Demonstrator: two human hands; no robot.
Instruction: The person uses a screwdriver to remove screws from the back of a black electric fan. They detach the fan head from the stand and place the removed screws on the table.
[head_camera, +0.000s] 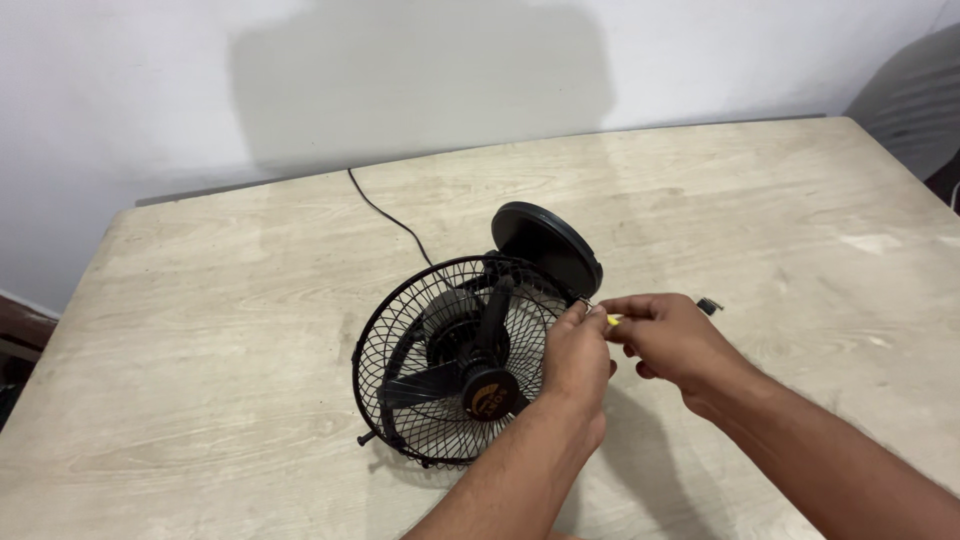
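A small black table fan (470, 360) lies tilted on the wooden table (220, 330), its wire grille facing me and its round base (545, 245) raised behind. My left hand (575, 362) rests on the right side of the grille and pinches the rim at a small metal fitting (586, 303). My right hand (672, 340) is just to the right, fingers closed on a small yellow-tipped tool (612, 320) held against that same spot. Black blades and a hub cap (488, 395) show through the grille.
The fan's black cord (385, 215) runs from the fan over the table's far edge toward the white wall. A small black part (709, 305) lies on the table just right of my right hand. A grey round object (915, 95) stands past the table's right corner.
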